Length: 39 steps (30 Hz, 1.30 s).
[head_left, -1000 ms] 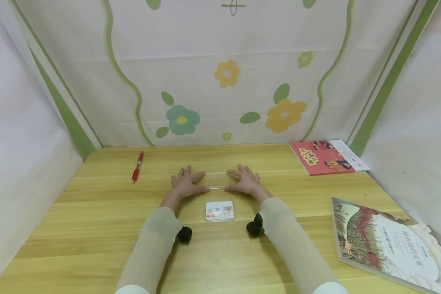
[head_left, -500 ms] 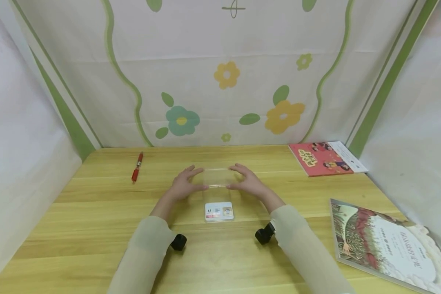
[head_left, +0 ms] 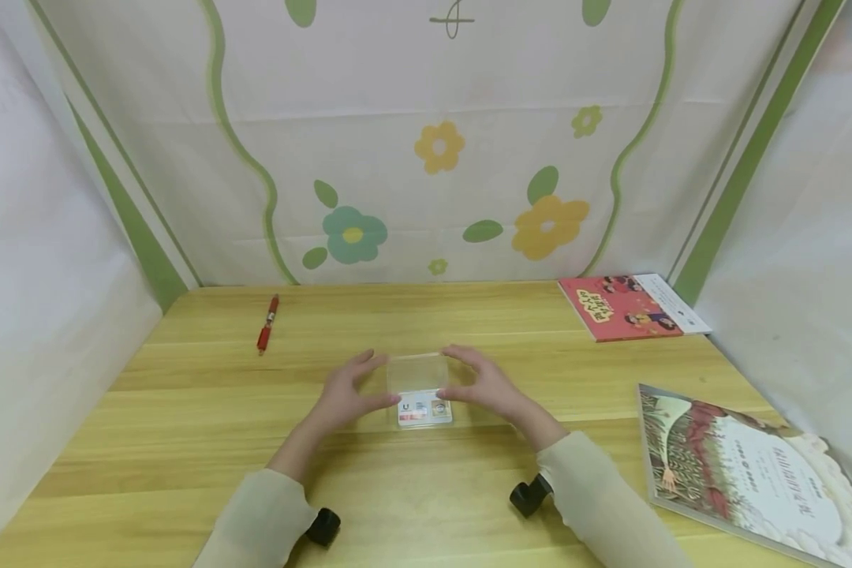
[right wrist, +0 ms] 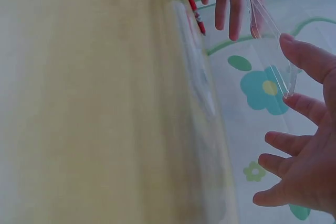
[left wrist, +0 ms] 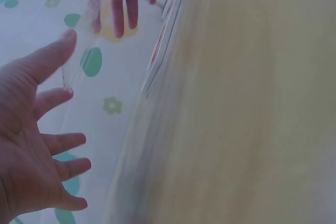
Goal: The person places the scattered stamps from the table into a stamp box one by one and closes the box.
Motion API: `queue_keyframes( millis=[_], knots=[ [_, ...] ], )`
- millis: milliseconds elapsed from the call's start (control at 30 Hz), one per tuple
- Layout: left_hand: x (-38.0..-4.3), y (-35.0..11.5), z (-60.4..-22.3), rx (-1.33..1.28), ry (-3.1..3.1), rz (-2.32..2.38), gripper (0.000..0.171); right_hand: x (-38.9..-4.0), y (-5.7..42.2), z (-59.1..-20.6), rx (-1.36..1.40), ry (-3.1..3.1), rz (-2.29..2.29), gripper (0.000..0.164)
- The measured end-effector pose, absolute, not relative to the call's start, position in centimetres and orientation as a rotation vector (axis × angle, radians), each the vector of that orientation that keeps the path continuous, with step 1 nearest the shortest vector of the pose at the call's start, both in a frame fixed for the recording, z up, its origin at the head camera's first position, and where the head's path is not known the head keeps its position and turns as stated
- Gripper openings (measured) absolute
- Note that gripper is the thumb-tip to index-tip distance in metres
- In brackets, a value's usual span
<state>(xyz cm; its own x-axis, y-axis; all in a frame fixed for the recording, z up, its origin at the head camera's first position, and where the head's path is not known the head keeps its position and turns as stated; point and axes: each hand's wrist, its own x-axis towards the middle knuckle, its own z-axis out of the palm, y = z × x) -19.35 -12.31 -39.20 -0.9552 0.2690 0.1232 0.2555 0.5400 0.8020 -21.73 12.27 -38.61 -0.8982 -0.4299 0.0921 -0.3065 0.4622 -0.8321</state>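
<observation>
Held up between both hands is a clear plastic lid [head_left: 417, 374], with a shallow rim seen edge-on in the right wrist view. My left hand [head_left: 344, 396] grips its left end with thumb and index finger; the other fingers spread free. At the opposite end, the thumb and index finger of my right hand [head_left: 488, 385] hold it likewise. Just below and partly behind the lid, a small flat case with white, printed cards [head_left: 424, 413] lies on the wooden table [head_left: 426, 489]. The lid is above the table, overlapping the case's far edge in the head view.
A red pen [head_left: 268, 325] lies at the back left. At the back right is a red book [head_left: 628, 308], and a larger illustrated book [head_left: 752, 473] rests at the right edge. A flowered cloth [head_left: 426, 181] hangs behind the table.
Both hands have lifted the clear lid off the table and brought it nearer, over the case's far part. The case, pen and books stay in place.
</observation>
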Motion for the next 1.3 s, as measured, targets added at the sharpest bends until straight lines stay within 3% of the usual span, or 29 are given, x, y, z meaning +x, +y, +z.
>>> queue_keyframes(
  millis=[367, 600, 1300],
  knots=[
    [-18.0, -11.9, -41.1, 0.435, 2.837, 1.303, 0.069, -19.7, 12.4, -39.2, -0.752, 2.551, -1.432, 0.063],
    [-17.8, -11.7, -42.2, 0.469, 2.901, 1.215, 0.068, -20.2, 13.0, -41.7, -0.762, 2.715, -1.25, 0.067],
    [-17.5, -10.8, -43.2, 0.508, 3.08, 0.959, 0.065, -19.8, 12.9, -42.7, -0.82, 2.889, -1.044, 0.064]
  ],
)
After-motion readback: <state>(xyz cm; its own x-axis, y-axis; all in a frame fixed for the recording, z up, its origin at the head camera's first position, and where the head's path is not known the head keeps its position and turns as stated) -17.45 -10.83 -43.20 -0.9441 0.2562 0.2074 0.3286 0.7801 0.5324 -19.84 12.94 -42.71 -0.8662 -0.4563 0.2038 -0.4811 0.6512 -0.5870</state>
